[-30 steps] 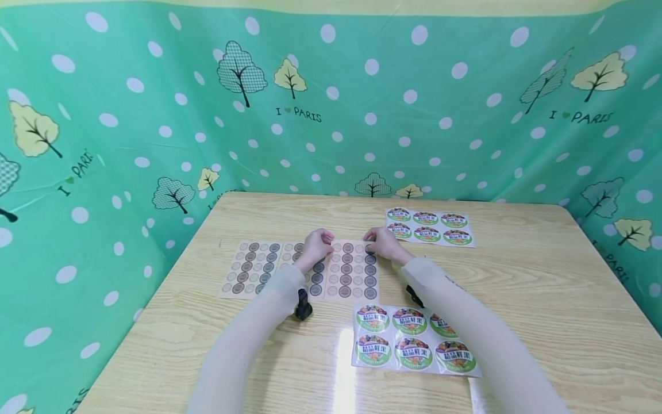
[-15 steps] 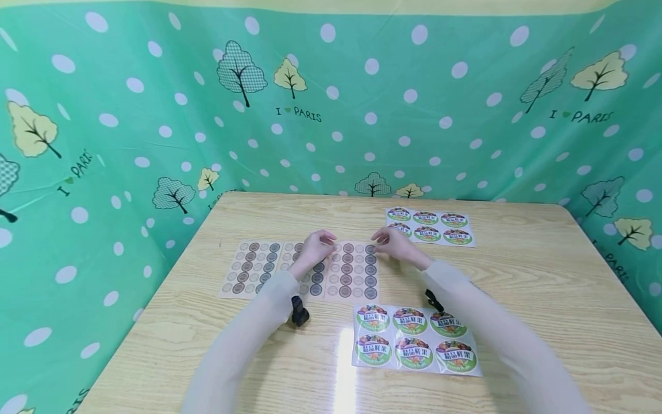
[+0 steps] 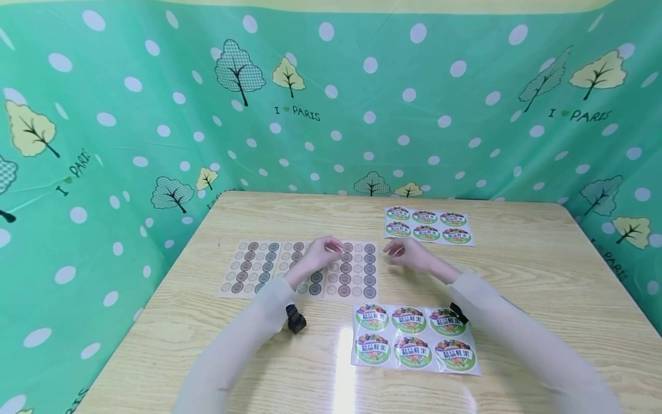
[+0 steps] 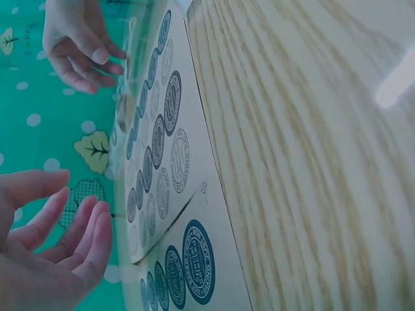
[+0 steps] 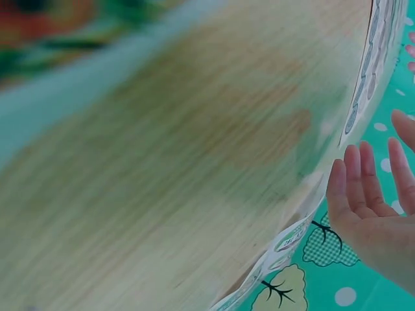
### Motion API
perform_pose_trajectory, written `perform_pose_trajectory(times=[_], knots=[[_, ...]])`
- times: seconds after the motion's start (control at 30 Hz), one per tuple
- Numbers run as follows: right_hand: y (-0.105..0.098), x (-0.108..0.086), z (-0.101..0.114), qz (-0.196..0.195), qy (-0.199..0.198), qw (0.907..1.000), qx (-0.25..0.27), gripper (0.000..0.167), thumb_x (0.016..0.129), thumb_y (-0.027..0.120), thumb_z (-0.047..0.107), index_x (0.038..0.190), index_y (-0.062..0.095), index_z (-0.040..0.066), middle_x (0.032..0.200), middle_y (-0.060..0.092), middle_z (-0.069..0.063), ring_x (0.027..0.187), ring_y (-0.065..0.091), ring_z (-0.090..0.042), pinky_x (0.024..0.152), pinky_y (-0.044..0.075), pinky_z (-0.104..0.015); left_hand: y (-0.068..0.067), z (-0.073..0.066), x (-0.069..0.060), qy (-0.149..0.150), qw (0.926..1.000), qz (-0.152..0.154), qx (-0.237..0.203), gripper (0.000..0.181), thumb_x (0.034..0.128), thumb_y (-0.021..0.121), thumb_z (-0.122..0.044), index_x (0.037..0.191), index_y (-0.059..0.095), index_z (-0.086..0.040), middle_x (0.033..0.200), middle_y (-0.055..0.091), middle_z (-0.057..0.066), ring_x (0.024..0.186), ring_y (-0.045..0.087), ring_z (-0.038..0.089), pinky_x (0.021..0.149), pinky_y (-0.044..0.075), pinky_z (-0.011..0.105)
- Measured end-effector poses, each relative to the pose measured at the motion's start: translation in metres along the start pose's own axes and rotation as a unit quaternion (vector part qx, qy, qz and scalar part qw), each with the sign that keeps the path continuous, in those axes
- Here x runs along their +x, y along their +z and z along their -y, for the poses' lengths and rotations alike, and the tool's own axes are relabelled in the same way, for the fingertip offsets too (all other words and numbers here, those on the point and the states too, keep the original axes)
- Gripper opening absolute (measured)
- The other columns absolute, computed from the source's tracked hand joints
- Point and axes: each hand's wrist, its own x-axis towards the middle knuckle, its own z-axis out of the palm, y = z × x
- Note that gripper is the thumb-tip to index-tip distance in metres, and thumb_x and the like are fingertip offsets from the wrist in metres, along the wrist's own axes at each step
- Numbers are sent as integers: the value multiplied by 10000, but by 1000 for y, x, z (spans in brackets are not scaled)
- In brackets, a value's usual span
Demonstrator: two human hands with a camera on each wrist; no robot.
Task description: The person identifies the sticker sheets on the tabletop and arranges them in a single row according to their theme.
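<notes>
In the head view my left hand (image 3: 316,256) hovers over the tan sticker sheets, its fingers loosely bent. Nothing shows between thumb and fingers of that hand (image 4: 55,259) in the left wrist view. My right hand (image 3: 412,255) is held just right of the rightmost sheet, apart from it. Its fingers (image 5: 371,188) are loosely extended and hold nothing. Three tan sheets of round stickers lie side by side: a left sheet (image 3: 248,270), a middle sheet (image 3: 316,277) partly hidden by my left hand and forearm, and a right sheet (image 3: 357,273) in full rows of circles.
One white sheet of oval fruit stickers (image 3: 426,225) lies behind my right hand. Another fruit sticker sheet (image 3: 414,339), glossy, lies nearer the front, its right side close to my right forearm. The wooden table (image 3: 527,276) meets a green dotted curtain (image 3: 372,144) behind.
My right hand has let go of the right sheet's top corner and moved right. My left hand has also released its corner and lowered slightly. The sheets stay where they were.
</notes>
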Motion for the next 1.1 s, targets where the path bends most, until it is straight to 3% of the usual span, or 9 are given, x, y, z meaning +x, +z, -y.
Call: perform_pose_trajectory(times=[0.17, 0.57, 0.87, 1.1], knots=[[-3, -13, -1, 75, -31, 10000, -4, 283, 736, 630, -31, 1011, 580, -73, 949, 596, -207, 832, 570, -266, 746, 499, -329, 1, -4, -9, 151, 9988, 460, -25, 268, 795, 601, -52, 1048, 570, 32, 930, 597, 119, 772, 575, 237, 654, 519, 324], [-12, -44, -4, 299, -67, 9995, -32, 286, 756, 621, -6, 1035, 577, -53, 962, 590, -185, 846, 565, -252, 734, 500, -301, 7, -14, -30, 756, 9908, 1043, 422, 251, 780, 604, -38, 1028, 591, 3, 897, 619, 75, 804, 561, 172, 714, 467, 228], [-18, -68, -5, 386, -129, 9992, -21, 302, 756, 634, 4, 1042, 569, -68, 947, 585, -181, 832, 568, -245, 723, 499, -286, 12, -11, -40, 895, 9869, 1192, 615, 237, 774, 623, -51, 1008, 603, -27, 899, 619, 53, 795, 556, 155, 694, 464, 226], [-23, -86, -12, 508, 44, 9987, 0, 316, 750, 633, 1, 1049, 563, -71, 953, 588, -177, 838, 573, -247, 722, 505, -281, 15, -13, -50, 822, 9842, 1493, 470, 254, 768, 613, -20, 1020, 592, 5, 937, 615, 104, 807, 562, 185, 676, 474, 214]])
